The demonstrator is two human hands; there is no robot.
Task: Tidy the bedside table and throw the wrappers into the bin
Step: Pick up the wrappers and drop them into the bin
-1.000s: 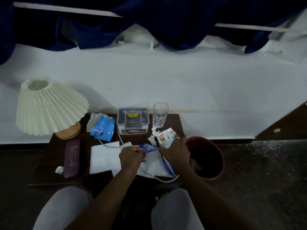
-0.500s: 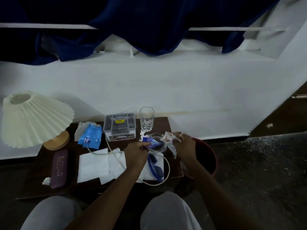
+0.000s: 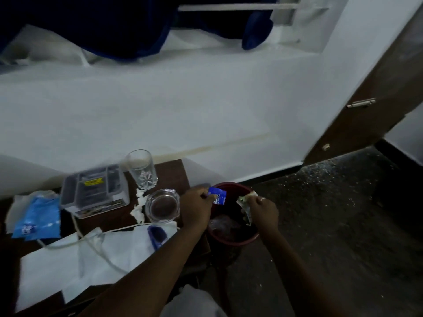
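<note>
Pinching a blue wrapper (image 3: 218,196) by its corner, the left hand (image 3: 196,210) hung over the red bin (image 3: 231,240), while the right hand (image 3: 263,212) pinched a pale wrapper (image 3: 244,204) above the same opening. Blur smeared both prints, so no lettering was readable. On the table (image 3: 169,173), the box (image 3: 93,191) showed a yellow label with illegible text. The blue pack (image 3: 37,219) carried white writing too blurred to read.
</note>
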